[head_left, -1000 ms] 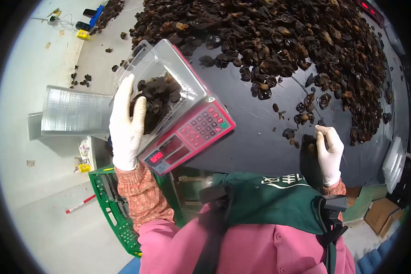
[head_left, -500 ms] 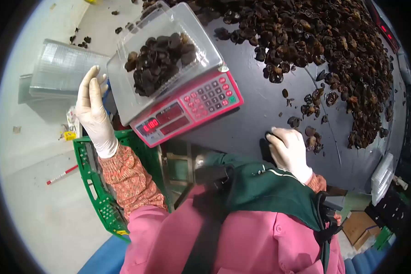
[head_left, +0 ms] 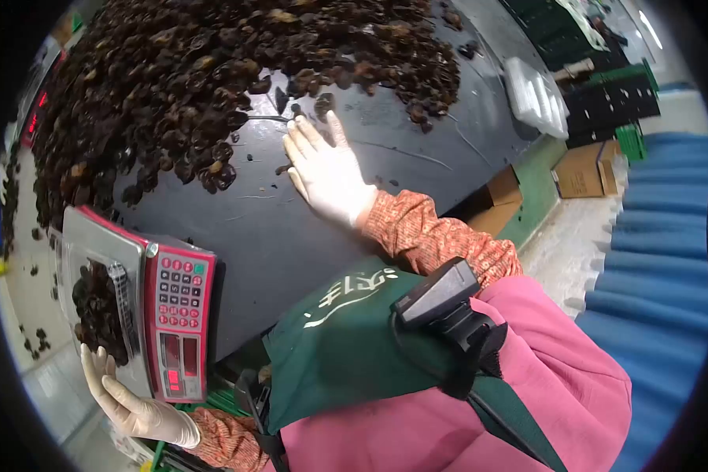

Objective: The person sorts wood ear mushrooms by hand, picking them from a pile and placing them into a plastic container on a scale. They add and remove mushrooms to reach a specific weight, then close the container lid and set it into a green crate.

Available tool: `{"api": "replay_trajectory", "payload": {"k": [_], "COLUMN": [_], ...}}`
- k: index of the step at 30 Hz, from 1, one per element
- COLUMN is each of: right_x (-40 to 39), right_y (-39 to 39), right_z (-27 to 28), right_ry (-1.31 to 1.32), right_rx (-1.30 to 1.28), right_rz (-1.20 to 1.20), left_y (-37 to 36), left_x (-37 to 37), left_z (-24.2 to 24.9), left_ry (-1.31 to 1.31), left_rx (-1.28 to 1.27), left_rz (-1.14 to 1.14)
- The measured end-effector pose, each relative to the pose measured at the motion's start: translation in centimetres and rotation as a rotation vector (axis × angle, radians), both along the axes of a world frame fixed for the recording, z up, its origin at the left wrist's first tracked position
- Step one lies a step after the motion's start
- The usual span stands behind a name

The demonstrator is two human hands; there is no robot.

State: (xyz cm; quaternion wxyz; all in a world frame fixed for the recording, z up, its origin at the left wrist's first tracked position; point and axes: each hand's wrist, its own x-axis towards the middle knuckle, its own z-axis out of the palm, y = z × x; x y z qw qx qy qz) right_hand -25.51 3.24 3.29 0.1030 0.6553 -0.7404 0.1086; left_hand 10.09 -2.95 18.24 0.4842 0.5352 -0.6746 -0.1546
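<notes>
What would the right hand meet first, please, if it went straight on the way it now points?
Probably the loose wood-ear pieces just past the right hand, then the big heap, though the hand's height above the table is unclear.

Dark tabletop (head_left: 259, 236) beneath heaped brown pieces (head_left: 236, 63), red scale (head_left: 165, 315)

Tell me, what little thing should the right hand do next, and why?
Perhaps the right hand should curl its fingers over the loose dark piece just beyond its fingertips. The hand is open near the edge of the big pile, no piece shows in its grip, and the left hand is by the clear container on the scale.
</notes>
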Motion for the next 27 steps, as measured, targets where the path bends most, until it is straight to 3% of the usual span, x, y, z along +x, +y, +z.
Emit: {"api": "replay_trajectory", "payload": {"k": [4,11,14,16,19,22,27], "right_x": [-2.4,-4.7,-4.8,-5.0,-5.4,-5.5,-5.3], "right_y": [5.9,20.2,22.7,22.0,17.3,10.4,-1.2], "right_z": [0.0,1.5,3.7,4.6,5.0,4.2,0.6], "right_ry": [0.067,0.21,0.19,0.157,-0.145,-0.054,-0.106], "right_rx": [0.04,0.244,0.258,0.131,0.007,-0.213,-0.253], "right_rz": [-0.185,-0.458,-0.546,-0.551,-0.458,-0.217,-0.064], "left_y": [0.0,0.8,0.8,1.0,1.4,1.6,2.0], "left_x": [-2.5,-4.2,-3.9,-3.6,-5.0,-5.9,-5.9], "left_z": [-0.5,-2.1,-2.7,-3.1,-3.2,-3.0,-3.0], "left_ry": [-0.019,0.041,0.028,0.06,0.059,0.007,-0.004], "left_rx": [-0.015,0.149,0.131,0.165,0.188,0.196,0.258], "left_rz": [-0.133,-0.168,-0.211,-0.233,-0.286,-0.317,-0.28]}}
